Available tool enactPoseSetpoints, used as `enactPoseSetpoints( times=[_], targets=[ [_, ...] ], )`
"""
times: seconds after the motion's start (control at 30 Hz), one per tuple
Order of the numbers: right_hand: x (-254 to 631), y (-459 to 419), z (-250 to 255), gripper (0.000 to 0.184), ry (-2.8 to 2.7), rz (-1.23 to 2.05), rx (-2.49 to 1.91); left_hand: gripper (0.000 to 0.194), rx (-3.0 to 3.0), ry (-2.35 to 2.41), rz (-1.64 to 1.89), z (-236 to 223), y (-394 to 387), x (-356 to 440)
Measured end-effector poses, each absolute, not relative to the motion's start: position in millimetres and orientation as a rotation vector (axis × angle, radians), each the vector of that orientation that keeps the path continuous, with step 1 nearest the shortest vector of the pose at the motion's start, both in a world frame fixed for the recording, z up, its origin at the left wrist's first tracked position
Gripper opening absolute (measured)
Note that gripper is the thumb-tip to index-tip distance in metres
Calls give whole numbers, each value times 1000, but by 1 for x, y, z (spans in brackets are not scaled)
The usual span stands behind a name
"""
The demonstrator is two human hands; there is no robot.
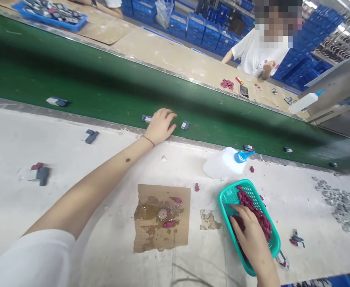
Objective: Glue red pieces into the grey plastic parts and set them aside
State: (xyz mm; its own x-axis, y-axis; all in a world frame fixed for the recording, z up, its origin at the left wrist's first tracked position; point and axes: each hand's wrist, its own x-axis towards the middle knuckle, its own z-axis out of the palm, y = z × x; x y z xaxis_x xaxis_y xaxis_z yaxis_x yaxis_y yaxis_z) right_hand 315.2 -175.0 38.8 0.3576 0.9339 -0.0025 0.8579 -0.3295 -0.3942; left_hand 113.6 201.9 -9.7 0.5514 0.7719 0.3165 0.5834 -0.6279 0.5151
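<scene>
My left hand (162, 126) is over the near side of the green conveyor belt (109, 105), palm down with fingers apart. A small blue-grey and white part (146, 118) lies partly behind it, and a similar part (185, 125) is just right of its fingertips. My right hand (250, 235) reaches into a teal plastic basket (278, 243) of small dark red pieces (254, 207). Its fingers look apart, with their tips against the pieces. Left of the basket is brown cardboard (182, 235) with wet glue-like stains, a round cap-like disc (163, 214) and two red pieces.
A white squeeze bottle (222, 163) with a blue nozzle lies behind the basket. Grey pieces (345, 205) are heaped at right. Several assembled parts sit on the belt and table. Across the belt are a co-worker (258, 52) and a blue tray (76, 26) of parts.
</scene>
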Motion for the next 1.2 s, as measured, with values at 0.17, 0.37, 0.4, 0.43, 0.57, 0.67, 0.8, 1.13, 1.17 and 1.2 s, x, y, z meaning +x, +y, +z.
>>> enactPoseSetpoints(
  times=[0.17, 0.37, 0.4, 0.43, 0.57, 0.67, 0.8, 1.13, 1.17, 1.2],
  targets=[
    [304, -157, 33, 26, -1572, 413, -2279, 45, 2379, 1014, 545, -7, 185, 162],
    [303, -146, 41, 19, -1456, 586, -2128, 30, 2193, 1010, 588, -4, 181, 192],
    [303, -146, 42, 18, -1405, 610, -2115, 32, 2145, 1002, 602, -3, 180, 194],
    [303, -146, 43, 15, -1342, 638, -2098, 35, 2092, 993, 618, -2, 179, 195],
    [303, -148, 46, 19, -1004, 766, -1955, 42, 1833, 952, 670, 3, 164, 183],
    [303, -149, 50, 26, -802, 817, -1809, 32, 1645, 890, 653, 10, 141, 153],
    [293, -145, 60, 36, -655, 909, -1623, 35, 1186, 740, 537, 25, 102, 97],
    [233, -99, 56, 34, -663, 1308, -1454, 44, 827, 883, 513, 33, 36, 11],
    [228, -93, 52, 35, -703, 1315, -1460, 48, 756, 872, 539, 31, 33, 7],
    [222, -88, 48, 35, -748, 1312, -1471, 50, 692, 859, 562, 29, 30, 4]
  ],
)
